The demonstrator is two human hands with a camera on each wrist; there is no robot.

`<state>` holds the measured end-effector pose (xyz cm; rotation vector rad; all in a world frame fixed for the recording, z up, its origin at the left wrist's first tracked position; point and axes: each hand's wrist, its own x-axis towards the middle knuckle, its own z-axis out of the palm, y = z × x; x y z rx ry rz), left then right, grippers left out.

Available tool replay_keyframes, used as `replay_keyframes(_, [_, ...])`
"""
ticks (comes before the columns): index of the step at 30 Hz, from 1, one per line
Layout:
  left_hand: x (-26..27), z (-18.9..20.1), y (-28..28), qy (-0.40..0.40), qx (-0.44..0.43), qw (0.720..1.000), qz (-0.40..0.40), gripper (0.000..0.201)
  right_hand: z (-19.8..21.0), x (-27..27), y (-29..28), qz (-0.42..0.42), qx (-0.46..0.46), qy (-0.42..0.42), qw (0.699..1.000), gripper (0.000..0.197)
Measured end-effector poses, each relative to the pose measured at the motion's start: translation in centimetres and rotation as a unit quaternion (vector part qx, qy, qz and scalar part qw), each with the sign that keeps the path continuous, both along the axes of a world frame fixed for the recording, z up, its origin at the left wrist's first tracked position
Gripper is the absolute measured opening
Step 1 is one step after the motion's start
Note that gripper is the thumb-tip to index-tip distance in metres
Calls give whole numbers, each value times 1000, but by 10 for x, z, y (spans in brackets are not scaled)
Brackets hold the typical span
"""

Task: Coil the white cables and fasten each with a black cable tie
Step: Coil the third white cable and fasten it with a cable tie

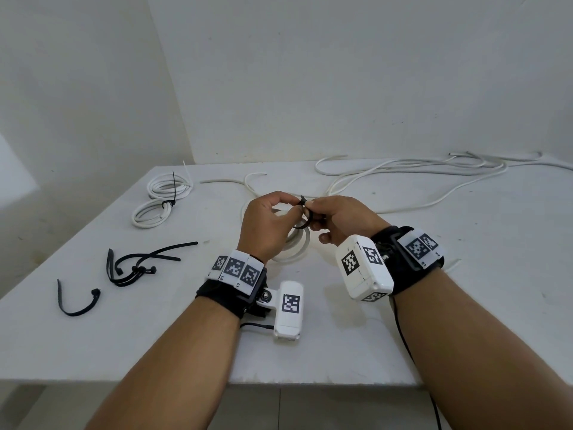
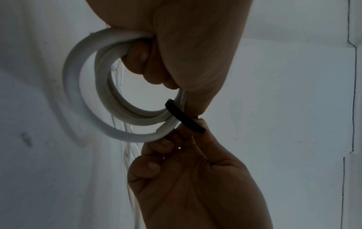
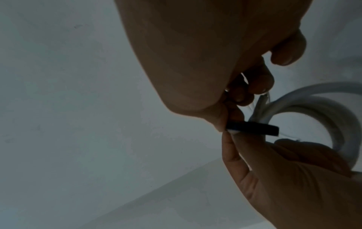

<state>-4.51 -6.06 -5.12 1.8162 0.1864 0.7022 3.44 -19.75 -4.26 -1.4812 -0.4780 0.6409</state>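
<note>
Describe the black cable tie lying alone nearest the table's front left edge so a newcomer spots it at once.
Start at the white table and go to its left side, where the spare black ties lie in a tangled bunch. Nearer the front edge, apart from that bunch, lies the lone cable tie. It is a single strip bent into a U, touching nothing else.

- No readable words, brands or numbers are showing anywhere.
- Black-and-white square code markers (image 1: 236, 268) are sitting on the wristbands and wrist cameras, carrying no legible lettering.
</note>
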Motion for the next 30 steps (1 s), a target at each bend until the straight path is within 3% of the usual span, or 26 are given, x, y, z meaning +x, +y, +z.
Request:
replay_keyframes(5, [0, 0, 7, -7, -10, 1000, 19, 4, 6, -6, -2, -17, -89, -136, 987, 26])
replay_keyframes(9, [-1, 1, 8, 5, -8, 1000, 22, 4, 10, -5, -5, 18, -116, -176, 977, 22])
replay_keyframes(14, [-4, 3, 2, 3, -26, 999, -24, 6, 6, 0, -3, -4, -26, -118, 993, 26])
replay_keyframes(18, [-6, 5, 3, 15, -69, 997, -36, 7, 5, -2, 1, -58, -21, -100, 993, 23])
replay_keyframes(23, [-5, 3, -2, 39, -78, 995, -56, 10, 5, -2, -1, -56, 27, -107, 992, 24])
replay_keyframes(30, [-2, 5, -14, 38, -140, 981, -131, 26, 7, 16, -12, -175, 90, -21, 980, 23])
